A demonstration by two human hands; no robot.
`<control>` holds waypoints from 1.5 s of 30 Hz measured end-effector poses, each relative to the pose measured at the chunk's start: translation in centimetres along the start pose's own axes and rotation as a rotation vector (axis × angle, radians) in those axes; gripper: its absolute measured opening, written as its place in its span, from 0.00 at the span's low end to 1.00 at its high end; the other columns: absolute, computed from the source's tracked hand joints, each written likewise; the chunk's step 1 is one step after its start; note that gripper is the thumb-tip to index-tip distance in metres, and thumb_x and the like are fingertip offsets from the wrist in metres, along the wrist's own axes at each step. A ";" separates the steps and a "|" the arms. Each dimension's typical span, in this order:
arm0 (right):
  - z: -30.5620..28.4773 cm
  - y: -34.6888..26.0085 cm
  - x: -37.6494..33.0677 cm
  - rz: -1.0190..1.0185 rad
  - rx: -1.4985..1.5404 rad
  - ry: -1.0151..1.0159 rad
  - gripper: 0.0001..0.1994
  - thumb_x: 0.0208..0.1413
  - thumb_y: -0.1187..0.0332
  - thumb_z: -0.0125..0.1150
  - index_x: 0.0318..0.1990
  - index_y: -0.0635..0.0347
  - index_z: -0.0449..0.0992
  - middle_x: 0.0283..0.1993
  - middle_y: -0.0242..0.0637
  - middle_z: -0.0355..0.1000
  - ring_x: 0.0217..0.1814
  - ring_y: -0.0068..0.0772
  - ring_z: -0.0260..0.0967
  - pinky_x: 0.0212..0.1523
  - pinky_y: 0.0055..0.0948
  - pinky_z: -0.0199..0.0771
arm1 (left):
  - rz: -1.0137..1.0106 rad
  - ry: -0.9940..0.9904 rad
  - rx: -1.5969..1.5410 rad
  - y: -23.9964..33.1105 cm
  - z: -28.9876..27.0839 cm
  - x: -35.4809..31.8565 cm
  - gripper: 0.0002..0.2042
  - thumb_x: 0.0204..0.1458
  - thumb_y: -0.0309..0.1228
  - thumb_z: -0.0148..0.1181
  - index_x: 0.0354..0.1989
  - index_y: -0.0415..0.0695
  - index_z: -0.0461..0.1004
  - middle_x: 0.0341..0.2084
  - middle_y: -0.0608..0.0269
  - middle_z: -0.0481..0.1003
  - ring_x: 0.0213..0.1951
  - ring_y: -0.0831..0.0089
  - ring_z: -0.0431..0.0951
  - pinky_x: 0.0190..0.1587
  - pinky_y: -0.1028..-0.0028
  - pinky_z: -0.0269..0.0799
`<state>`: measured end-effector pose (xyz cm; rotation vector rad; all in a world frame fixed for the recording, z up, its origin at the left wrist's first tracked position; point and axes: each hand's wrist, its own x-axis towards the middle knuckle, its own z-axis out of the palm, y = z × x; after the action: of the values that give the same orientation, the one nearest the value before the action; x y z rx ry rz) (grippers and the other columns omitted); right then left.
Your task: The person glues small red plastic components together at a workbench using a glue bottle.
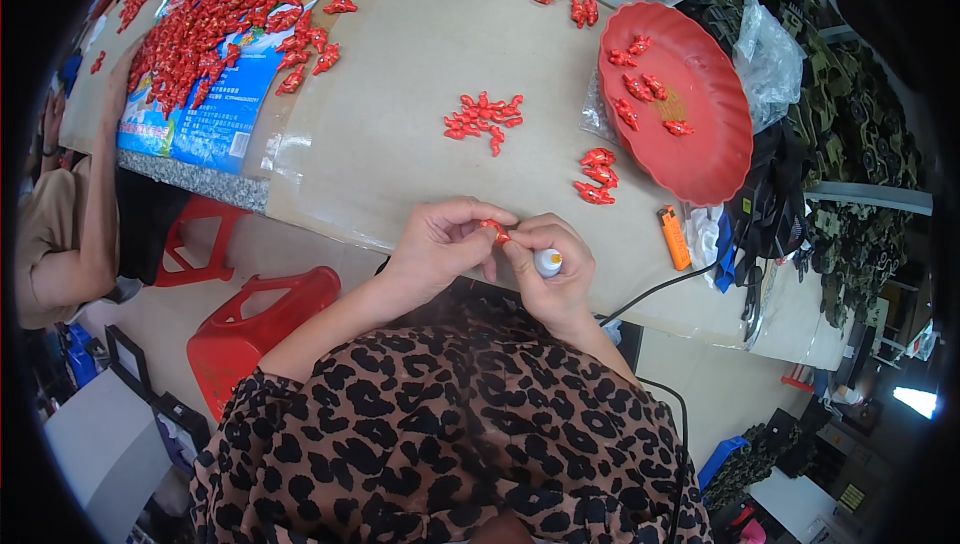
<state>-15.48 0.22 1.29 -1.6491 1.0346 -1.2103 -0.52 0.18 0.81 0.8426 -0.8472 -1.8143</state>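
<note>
Close to the table's front edge, my left hand [445,236] is closed, its thumb and fingers pinching a small glossy red figure [497,231]. My right hand [556,269] meets it there, fingertips on the same figure. Tucked within the right hand is a small white bottle [547,263] with a yellowish tip. Beyond my hands lies a cluster of red figures [484,120], and a short row of them [597,176] sits to the right. A large red scalloped dish [715,124] holds several more; the piece in my fingers is too small to make out fully.
A heap of red figures [215,34] covers a blue printed sheet [215,139] at far left, beside another person's arm [100,194]. An orange lighter [674,238] and a black cable [655,289] lie right. Red stools [255,329] stand below the table's left side.
</note>
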 end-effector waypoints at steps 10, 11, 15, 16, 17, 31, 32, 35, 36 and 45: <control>0.0 0.2 0.0 -0.014 -0.019 0.006 0.04 0.41 0.80 0.57 0.26 0.65 0.69 0.25 0.37 0.66 0.26 0.28 0.64 0.27 0.22 0.64 | 0.001 0.001 -0.014 0.1 0.1 -0.1 0.08 0.48 0.21 0.46 0.37 0.34 0.69 0.25 0.61 0.71 0.21 0.80 0.71 0.25 0.82 0.70; 0.0 0.1 0.0 -0.015 -0.018 0.005 0.04 0.41 0.80 0.57 0.26 0.65 0.69 0.25 0.37 0.66 0.26 0.28 0.64 0.27 0.22 0.64 | 0.002 0.002 -0.014 0.1 0.1 -0.1 0.08 0.48 0.21 0.46 0.37 0.34 0.69 0.25 0.61 0.71 0.21 0.80 0.71 0.25 0.82 0.70; 0.0 0.1 -0.1 -0.002 -0.017 0.004 0.03 0.41 0.79 0.57 0.26 0.65 0.69 0.25 0.37 0.66 0.27 0.28 0.64 0.28 0.22 0.64 | 0.004 0.001 0.015 0.1 0.2 -0.1 0.09 0.49 0.21 0.46 0.37 0.33 0.69 0.26 0.61 0.71 0.21 0.80 0.71 0.25 0.82 0.70; 0.0 0.1 0.0 0.006 -0.006 0.002 0.03 0.42 0.79 0.57 0.25 0.65 0.69 0.25 0.37 0.67 0.27 0.28 0.64 0.29 0.22 0.64 | 0.008 -0.004 0.021 0.2 0.1 0.0 0.09 0.49 0.21 0.46 0.37 0.33 0.69 0.26 0.61 0.71 0.21 0.80 0.71 0.25 0.82 0.70; 0.1 0.2 -0.1 0.004 -0.007 0.003 0.03 0.42 0.79 0.57 0.25 0.65 0.69 0.25 0.37 0.67 0.27 0.28 0.64 0.29 0.22 0.64 | 0.010 -0.006 0.022 0.1 0.1 0.0 0.09 0.49 0.21 0.46 0.37 0.33 0.69 0.26 0.61 0.71 0.21 0.80 0.71 0.25 0.82 0.70; 0.3 0.4 0.0 0.181 0.174 0.080 0.02 0.44 0.78 0.56 0.25 0.66 0.69 0.24 0.36 0.66 0.26 0.22 0.62 0.28 0.19 0.61 | -0.008 -0.044 0.046 0.1 0.2 0.2 0.12 0.49 0.21 0.45 0.43 0.34 0.65 0.27 0.63 0.69 0.22 0.81 0.70 0.25 0.83 0.69; 0.3 0.4 0.0 0.182 0.172 0.080 0.02 0.44 0.78 0.56 0.25 0.66 0.69 0.24 0.36 0.66 0.26 0.22 0.62 0.28 0.19 0.61 | -0.008 -0.045 0.045 0.1 0.2 0.2 0.12 0.49 0.21 0.45 0.43 0.34 0.65 0.27 0.63 0.69 0.22 0.81 0.70 0.25 0.83 0.69; 0.3 0.4 0.1 0.180 0.178 0.072 0.02 0.44 0.78 0.56 0.25 0.66 0.69 0.24 0.35 0.66 0.26 0.21 0.62 0.28 0.19 0.61 | 0.013 -0.043 0.031 0.1 0.3 0.2 0.12 0.50 0.21 0.45 0.43 0.34 0.66 0.27 0.63 0.69 0.22 0.82 0.70 0.25 0.83 0.69; 0.3 0.4 0.1 0.213 0.200 0.078 0.02 0.44 0.77 0.56 0.25 0.65 0.69 0.24 0.35 0.66 0.26 0.21 0.61 0.28 0.18 0.61 | 0.004 -0.035 0.035 0.1 0.3 0.2 0.12 0.49 0.21 0.45 0.43 0.34 0.65 0.27 0.63 0.69 0.22 0.82 0.70 0.25 0.83 0.69; 0.3 0.6 0.0 0.259 0.240 0.087 0.02 0.46 0.77 0.55 0.25 0.65 0.69 0.25 0.34 0.66 0.26 0.19 0.61 0.27 0.18 0.60 | -0.001 -0.045 0.044 0.0 0.2 0.1 0.13 0.49 0.20 0.45 0.44 0.34 0.64 0.28 0.63 0.70 0.20 0.81 0.69 0.25 0.83 0.68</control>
<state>-15.31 0.09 0.71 -1.2473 1.0731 -1.1889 -0.79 0.11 0.86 0.8325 -0.9185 -1.8271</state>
